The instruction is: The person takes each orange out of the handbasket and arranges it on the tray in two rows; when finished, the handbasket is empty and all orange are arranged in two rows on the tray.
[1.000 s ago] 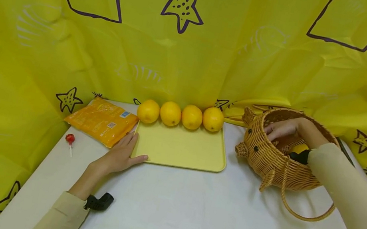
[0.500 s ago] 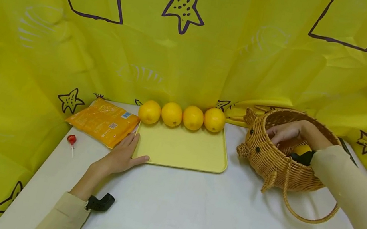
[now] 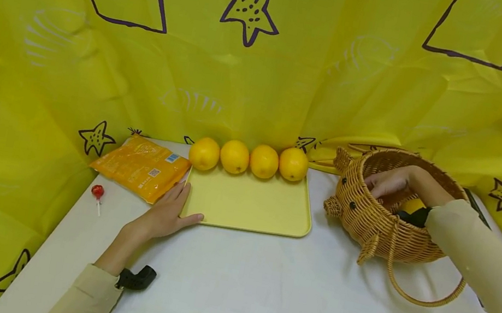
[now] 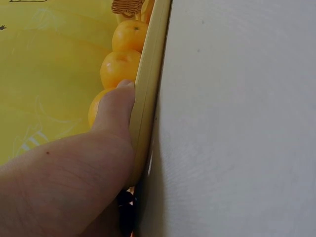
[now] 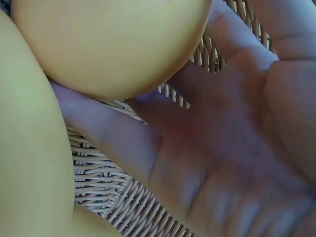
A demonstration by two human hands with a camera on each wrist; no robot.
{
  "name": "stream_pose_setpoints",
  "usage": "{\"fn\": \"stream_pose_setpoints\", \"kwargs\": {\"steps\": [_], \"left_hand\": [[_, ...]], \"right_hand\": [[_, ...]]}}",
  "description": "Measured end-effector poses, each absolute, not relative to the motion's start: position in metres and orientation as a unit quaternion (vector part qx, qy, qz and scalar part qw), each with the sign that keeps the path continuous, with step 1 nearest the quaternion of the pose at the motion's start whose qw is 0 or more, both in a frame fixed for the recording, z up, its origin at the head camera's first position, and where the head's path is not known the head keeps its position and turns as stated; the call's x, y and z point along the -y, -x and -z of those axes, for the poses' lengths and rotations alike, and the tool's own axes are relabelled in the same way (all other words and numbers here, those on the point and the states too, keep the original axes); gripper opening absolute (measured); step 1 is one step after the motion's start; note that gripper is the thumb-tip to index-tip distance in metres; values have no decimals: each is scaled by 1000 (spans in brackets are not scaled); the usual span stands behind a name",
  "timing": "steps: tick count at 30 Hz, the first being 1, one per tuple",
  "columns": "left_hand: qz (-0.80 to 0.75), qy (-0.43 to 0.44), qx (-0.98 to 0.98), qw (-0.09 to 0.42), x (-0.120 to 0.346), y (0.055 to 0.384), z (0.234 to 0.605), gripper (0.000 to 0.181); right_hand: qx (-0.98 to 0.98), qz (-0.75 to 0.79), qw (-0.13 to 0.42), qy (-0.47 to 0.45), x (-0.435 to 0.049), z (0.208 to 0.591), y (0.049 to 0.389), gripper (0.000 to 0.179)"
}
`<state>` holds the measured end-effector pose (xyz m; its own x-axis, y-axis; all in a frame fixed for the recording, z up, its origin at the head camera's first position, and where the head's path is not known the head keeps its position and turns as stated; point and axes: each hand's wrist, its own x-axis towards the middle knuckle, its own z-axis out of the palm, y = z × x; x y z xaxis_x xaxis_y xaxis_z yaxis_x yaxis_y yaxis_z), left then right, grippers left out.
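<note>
My left hand (image 3: 164, 214) lies at the near left corner of a pale yellow tray (image 3: 247, 206). Its fingers run straight along the left side and the thumb rests by the front rim. Several oranges (image 3: 235, 156) line the tray's back edge. At the right, my right hand (image 3: 391, 181) reaches down inside a pig-shaped wicker basket (image 3: 369, 226). Seen from the right wrist, its fingers curve around behind an orange (image 5: 113, 44), with the fingertips hidden. A second round fruit (image 5: 29, 138) fills the left of that view.
An orange plastic packet (image 3: 140, 165) lies left of the tray, close to the left fingers. Nearer the table's left edge is a red lollipop (image 3: 97, 192). The basket's loop handle (image 3: 425, 304) hangs toward the front. A yellow printed cloth (image 3: 263, 81) rises behind the table.
Little differs: the right hand stays inside the basket with only a slight shift of the forearm, and the left hand keeps its place at the tray. The view has shifted slightly.
</note>
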<state>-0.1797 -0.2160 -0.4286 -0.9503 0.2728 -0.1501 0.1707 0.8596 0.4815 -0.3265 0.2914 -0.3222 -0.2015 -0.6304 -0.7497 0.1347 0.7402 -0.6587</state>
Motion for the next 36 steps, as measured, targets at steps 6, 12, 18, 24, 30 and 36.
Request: {"fn": "stream_pose_setpoints", "kwargs": {"steps": [6,12,18,24,30,36], "left_hand": [[-237,-115,-959,107,216,180,429,102],[-243,-112,-957,112,215,179,429,103],[-240,-115,-958,108,216,179,429,102],[-239,-116,-958,107,216,179,428,101],[-240,-115,-957,113,216,177,426,102],[-240,-118,-958,105,216,177,425,101]], "right_hand": [[-702,323,612,167,-291,323,326,51],[-720,320,599,143,-291,322,323,66],[-712,325,604,150,-293,321,325,61],[-700,337,610,159,-295,318,325,61],[-708,320,610,153,-296,308,324,59],[-702,333,609,159,-302,291,324,54]]}}
